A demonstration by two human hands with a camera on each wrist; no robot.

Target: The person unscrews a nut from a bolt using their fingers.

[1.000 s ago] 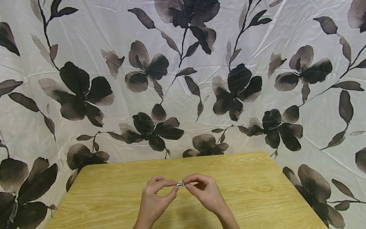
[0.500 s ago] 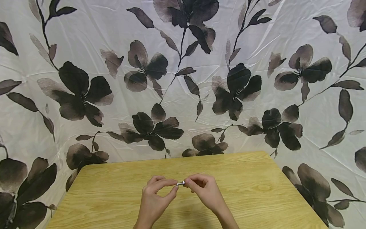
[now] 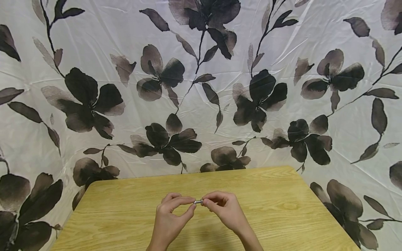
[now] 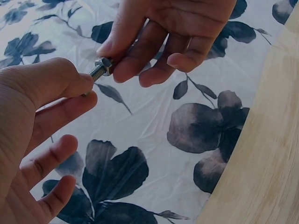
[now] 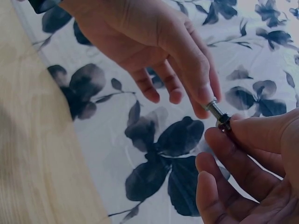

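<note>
A small silver threaded bolt (image 3: 198, 202) spans the gap between both hands, held above the table. My left hand (image 3: 171, 216) pinches one end of it between thumb and index fingertip, which hide most of that end. At the other end sits a hex nut (image 4: 104, 65), pinched by the thumb and index finger of my right hand (image 3: 227, 212). Bare thread (image 5: 215, 109) shows between the two pinches in both wrist views. The remaining fingers of each hand are loosely bent and hold nothing.
A yellow wood-grain table (image 3: 125, 209) lies beneath the hands. Behind it and along its sides hangs a white cloth (image 3: 220, 146) printed with dark flowers, close to the table's back edge.
My right thumb has shifted up across the nut and then slightly back, with the index finger moving a little. The left hand stays in place with its pinch on the bolt.
</note>
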